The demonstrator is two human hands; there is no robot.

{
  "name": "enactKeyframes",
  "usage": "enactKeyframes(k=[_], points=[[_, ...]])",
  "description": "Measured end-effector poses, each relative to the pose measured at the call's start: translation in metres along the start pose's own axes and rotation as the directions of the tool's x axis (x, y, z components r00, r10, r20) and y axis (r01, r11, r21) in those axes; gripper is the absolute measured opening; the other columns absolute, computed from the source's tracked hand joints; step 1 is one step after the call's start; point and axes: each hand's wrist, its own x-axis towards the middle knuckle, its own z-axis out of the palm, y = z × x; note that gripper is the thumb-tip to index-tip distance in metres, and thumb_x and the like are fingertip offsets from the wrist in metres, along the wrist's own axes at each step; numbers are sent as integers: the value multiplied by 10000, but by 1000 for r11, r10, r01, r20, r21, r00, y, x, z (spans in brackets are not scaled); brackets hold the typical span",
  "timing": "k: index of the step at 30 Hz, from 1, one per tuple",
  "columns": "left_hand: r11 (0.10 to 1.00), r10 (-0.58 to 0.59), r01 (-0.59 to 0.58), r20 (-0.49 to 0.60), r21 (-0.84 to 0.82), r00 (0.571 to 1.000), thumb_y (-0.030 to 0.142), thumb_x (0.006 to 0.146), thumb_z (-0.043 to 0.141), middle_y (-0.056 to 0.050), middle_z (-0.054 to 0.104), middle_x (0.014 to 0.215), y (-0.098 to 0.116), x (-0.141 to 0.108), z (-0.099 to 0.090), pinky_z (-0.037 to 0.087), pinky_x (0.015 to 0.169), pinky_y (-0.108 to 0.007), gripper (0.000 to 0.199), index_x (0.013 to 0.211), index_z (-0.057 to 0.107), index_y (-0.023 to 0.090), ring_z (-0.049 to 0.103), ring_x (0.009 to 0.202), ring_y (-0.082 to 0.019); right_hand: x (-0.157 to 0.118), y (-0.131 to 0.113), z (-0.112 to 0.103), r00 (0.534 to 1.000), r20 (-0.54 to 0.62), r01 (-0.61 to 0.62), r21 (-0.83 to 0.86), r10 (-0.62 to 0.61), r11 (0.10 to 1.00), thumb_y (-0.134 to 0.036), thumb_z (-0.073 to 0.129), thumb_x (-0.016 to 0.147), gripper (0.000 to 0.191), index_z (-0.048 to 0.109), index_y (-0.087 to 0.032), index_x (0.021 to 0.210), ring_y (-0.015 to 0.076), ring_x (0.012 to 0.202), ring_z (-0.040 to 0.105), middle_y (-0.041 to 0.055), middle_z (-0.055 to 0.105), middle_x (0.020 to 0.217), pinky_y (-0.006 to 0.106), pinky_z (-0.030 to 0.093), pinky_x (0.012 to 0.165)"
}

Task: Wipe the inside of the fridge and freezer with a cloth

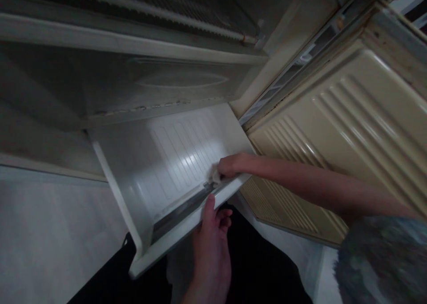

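A white freezer drawer [163,246] is pulled out above my lap, its ribbed floor wet-looking and shiny. My left hand [213,237] is at the middle of its front wall, thumb over the rim and fingers curled on the outer side. Inside the drawer's front right part, my right hand [231,164] is closed around a pale, crumpled cloth [215,176]. The cloth presses near the inner side of the front wall, and most of it is hidden by the fingers.
An open cream-coloured door [336,99] with raised ribs stands at the right. Above the drawer sits another closed drawer front [180,79], under a dark shelf. A blurred grey, fuzzy thing [383,259] is at the lower right. Light flooring [60,224] shows at the left.
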Motion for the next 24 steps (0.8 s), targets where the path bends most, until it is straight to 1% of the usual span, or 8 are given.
enactKeyframes(k=[3,6,8,10,12,15,19,24], points=[[1000,-1,1,21,4,1000,277,981,760,-62,732,959,1,-1,1,521,622,-232,262,1188,729,120,669,714,-128,14,-43,-22,965,151,228,-77,-215,971,-117,688,957,202,822,-98,1107,222,910,701,132,782,1073,293,493,786],[1000,17,-17,-14,3,1000,254,985,753,-46,729,937,1,0,3,516,623,-234,233,1182,718,137,671,698,-124,24,-77,-37,855,88,510,43,-511,859,-133,745,945,201,808,-127,1136,148,885,653,49,775,1060,235,445,766],[1000,31,-31,-32,-7,999,238,983,752,-39,735,958,1,0,4,502,605,-236,228,1190,717,150,665,678,-119,21,-76,-40,825,55,558,74,-562,826,-116,762,917,157,819,-143,1062,134,837,622,13,764,973,233,431,757],[1000,28,-28,-24,-9,999,242,979,758,-45,738,966,1,0,4,488,588,-235,224,1176,726,141,660,669,-118,8,-52,-39,905,109,408,44,-410,912,-51,752,866,129,823,-148,914,149,773,605,2,733,828,261,433,753],[1000,5,-5,-10,-2,1000,262,973,768,-59,738,947,1,-1,4,487,588,-235,211,1124,737,117,663,676,-122,-8,-16,-35,987,128,95,-4,-94,995,22,739,796,168,801,-134,787,183,762,627,17,697,725,297,457,784],[1000,-8,8,-24,-5,1000,265,966,776,-62,730,906,2,-3,5,492,589,-237,193,1066,736,105,666,676,-131,-23,15,-32,982,62,-172,-92,178,981,34,709,793,140,788,-79,770,256,839,684,97,715,755,358,495,829],[1000,21,-22,-31,-5,999,250,988,745,-62,742,939,1,-2,4,515,616,-231,174,1106,742,121,666,675,-120,-12,-32,-39,973,136,200,-93,-186,976,-69,706,906,139,829,-87,969,201,849,663,97,770,924,298,464,808],[998,63,-63,-11,-2,998,226,1005,717,-43,740,928,1,0,4,520,613,-215,110,1055,739,131,665,677,-113,6,-96,-47,798,21,599,68,-602,798,-111,653,975,211,814,-113,1110,125,835,619,35,773,986,236,428,763]])
